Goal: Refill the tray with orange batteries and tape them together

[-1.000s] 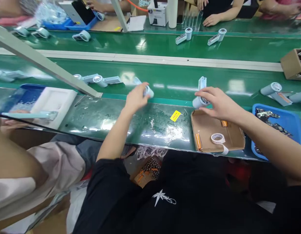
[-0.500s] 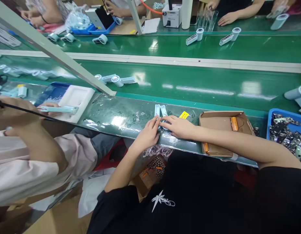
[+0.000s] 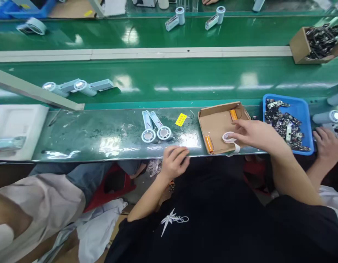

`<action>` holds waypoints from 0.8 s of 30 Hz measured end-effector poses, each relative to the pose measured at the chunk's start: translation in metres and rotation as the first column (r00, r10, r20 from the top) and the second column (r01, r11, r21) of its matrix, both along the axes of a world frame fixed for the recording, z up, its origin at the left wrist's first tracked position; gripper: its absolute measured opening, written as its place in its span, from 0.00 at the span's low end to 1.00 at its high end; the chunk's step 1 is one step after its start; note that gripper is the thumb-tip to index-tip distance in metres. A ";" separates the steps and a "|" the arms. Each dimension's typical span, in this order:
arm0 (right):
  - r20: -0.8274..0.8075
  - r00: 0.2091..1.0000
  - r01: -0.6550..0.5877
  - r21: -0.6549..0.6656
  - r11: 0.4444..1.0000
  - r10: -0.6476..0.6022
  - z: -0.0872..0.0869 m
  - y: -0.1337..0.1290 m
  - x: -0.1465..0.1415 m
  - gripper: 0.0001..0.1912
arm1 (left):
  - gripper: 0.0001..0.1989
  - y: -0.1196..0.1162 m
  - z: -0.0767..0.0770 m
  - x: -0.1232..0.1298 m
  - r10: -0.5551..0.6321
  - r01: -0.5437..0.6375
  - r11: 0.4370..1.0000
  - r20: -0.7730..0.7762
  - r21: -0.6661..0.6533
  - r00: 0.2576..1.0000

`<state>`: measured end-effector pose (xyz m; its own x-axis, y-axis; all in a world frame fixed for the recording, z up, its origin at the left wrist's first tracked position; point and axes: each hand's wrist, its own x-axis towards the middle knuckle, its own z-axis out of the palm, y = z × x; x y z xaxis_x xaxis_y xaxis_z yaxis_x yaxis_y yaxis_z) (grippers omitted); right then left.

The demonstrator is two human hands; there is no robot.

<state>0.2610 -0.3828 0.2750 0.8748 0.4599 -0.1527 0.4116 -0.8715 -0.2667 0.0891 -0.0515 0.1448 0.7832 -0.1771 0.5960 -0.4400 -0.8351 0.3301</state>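
Observation:
My left hand (image 3: 175, 162) hovers at the front edge of the bench, its fingers curled together with nothing visible in them. Two light-blue handheld fan bodies (image 3: 156, 128) lie side by side on the bench, just beyond that hand and untouched. My right hand (image 3: 255, 134) reaches over a shallow cardboard tray (image 3: 216, 122), thumb and fingers apart. Beneath the thumb is a roll of white tape (image 3: 228, 137); whether they touch, I cannot tell. One orange battery (image 3: 234, 114) sits near the right fingertips, and another orange battery (image 3: 208, 143) rests at the tray's left side.
A yellow label (image 3: 181, 119) lies on the bench. Right of the tray stands a blue bin (image 3: 306, 120) of small circuit boards, with a co-worker's hand (image 3: 326, 144) beside it. Fan bodies (image 3: 87, 87) lie on the green conveyor. A metal post (image 3: 34, 89) slants in at left.
Both hands have left the two fan bodies, which stay on the bench. My right hand has moved right over the cardboard tray; my left has drawn back. The view has swung right.

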 end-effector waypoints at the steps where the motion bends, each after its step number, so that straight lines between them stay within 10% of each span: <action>1: -0.005 1.000 0.015 -0.059 0.998 -0.015 -0.008 0.003 -0.001 0.32 | 0.15 -0.016 0.004 0.008 -0.066 0.067 0.998 -0.051 0.020 0.997; 6: -0.081 0.997 -0.024 -0.179 0.984 0.009 -0.024 0.028 0.013 0.29 | 0.19 -0.076 0.020 0.052 -0.290 0.331 0.932 -0.239 0.151 0.926; 10: -0.090 0.996 0.015 0.207 0.978 0.004 0.001 0.001 0.010 0.29 | 0.10 -0.084 0.018 0.086 -0.240 0.294 0.934 -0.249 0.206 0.938; 13: -0.069 0.997 0.002 0.540 0.841 0.042 0.017 -0.024 -0.014 0.35 | 0.09 -0.080 0.017 0.121 -0.203 0.246 0.955 -0.241 0.166 0.949; 17: -0.101 0.962 -0.177 0.482 0.858 0.255 -0.006 -0.018 -0.044 0.29 | 0.21 -0.074 0.017 0.147 -0.148 0.165 0.984 -0.215 0.062 0.965; 20: 0.075 0.962 -0.272 0.287 0.919 0.261 -0.046 -0.005 -0.047 0.25 | 0.25 -0.060 0.006 0.113 -0.042 0.034 0.998 -0.210 -0.046 0.977; 24: 0.332 0.903 -0.346 0.182 0.921 0.273 -0.080 -0.006 -0.040 0.25 | 0.18 -0.032 -0.033 -0.003 0.181 -0.300 0.921 -0.407 -0.250 0.895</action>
<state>0.2208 -0.3887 0.1948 0.6699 0.7051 0.2325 0.7410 -0.6154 -0.2687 0.0862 -0.0832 0.1117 0.9506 0.1850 0.2494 -0.0350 -0.7343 0.6779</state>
